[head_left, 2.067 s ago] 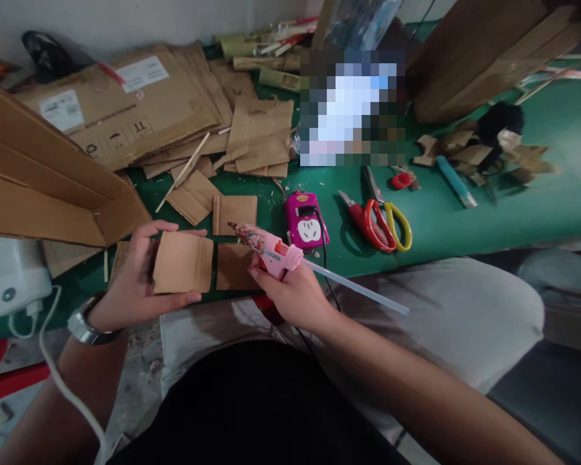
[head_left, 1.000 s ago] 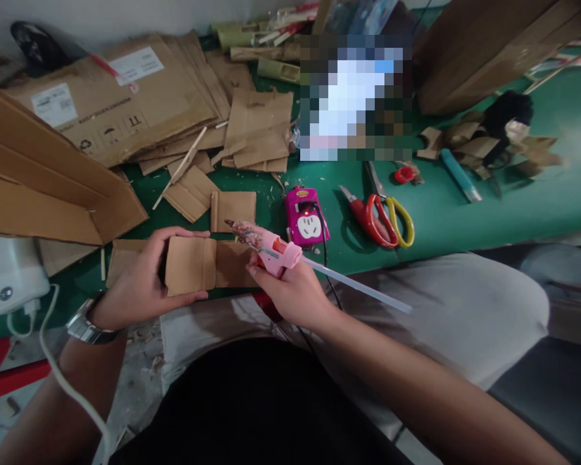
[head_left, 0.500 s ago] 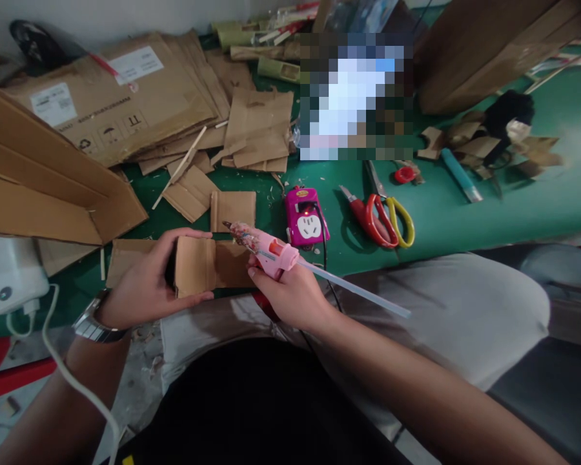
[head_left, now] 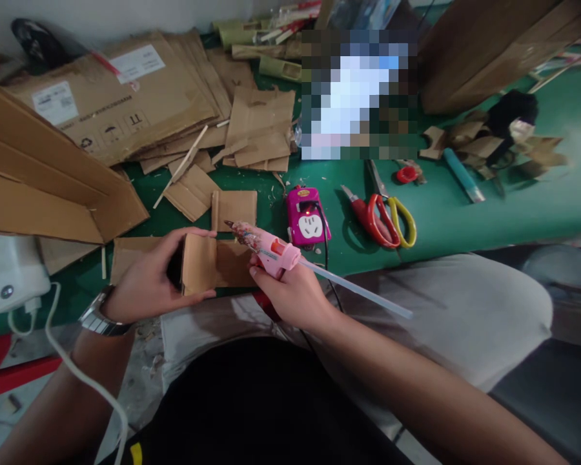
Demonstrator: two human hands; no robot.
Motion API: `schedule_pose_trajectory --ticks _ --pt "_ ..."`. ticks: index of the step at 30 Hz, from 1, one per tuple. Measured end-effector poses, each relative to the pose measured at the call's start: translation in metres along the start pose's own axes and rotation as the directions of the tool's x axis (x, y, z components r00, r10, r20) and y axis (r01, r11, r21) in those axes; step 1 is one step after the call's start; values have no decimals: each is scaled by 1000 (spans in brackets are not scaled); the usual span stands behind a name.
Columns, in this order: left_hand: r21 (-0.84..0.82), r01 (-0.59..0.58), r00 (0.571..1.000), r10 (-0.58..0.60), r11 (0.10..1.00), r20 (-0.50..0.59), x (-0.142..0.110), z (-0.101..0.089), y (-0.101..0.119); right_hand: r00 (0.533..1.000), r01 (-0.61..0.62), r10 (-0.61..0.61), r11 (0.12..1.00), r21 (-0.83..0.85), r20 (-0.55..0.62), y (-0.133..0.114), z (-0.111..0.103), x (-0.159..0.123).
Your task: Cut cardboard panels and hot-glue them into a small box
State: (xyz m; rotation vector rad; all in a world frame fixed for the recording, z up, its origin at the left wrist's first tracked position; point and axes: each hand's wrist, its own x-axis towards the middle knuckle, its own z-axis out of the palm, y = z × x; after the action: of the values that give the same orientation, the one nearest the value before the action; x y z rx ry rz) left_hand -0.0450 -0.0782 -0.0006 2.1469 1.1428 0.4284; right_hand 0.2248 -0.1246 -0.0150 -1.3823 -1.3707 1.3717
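My left hand [head_left: 150, 278] is closed around a small folded cardboard piece [head_left: 199, 263], thumb on its near edge and fingers on the far edge. One panel stands up near the palm, and a flat panel stretches right beneath the glue gun. In my right hand [head_left: 295, 294] is a pink hot glue gun [head_left: 268, 248], its dark nozzle pointing left above the cardboard. A translucent glue stick [head_left: 363, 289] sticks out of its back. Just beyond lies a small cardboard square [head_left: 235, 210] on the green table [head_left: 271, 184].
A magenta power socket [head_left: 310, 223] with a black cord sits past the glue gun. Scissors [head_left: 385, 216] with red and yellow handles lie to its right, then a teal cutter [head_left: 462, 174]. Stacked cardboard [head_left: 140, 97] fills the back left; a white device [head_left: 12, 274] with a cable is at left.
My left hand has shifted slightly right, and the upright panel of the cardboard piece has tilted, its face looking narrower. The glue gun has barely moved.
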Motion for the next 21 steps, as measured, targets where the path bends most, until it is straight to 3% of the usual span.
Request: schedule_pose_trajectory --ticks 9,21 --pt "-6 -68 997 68 998 -46 -3 5 -6 1000 4 -4 1000 -10 -4 0 0 0" --pt "-20 -21 1000 21 1000 -7 0 1 -1 1000 -7 7 1000 -11 -7 -2 0 0"
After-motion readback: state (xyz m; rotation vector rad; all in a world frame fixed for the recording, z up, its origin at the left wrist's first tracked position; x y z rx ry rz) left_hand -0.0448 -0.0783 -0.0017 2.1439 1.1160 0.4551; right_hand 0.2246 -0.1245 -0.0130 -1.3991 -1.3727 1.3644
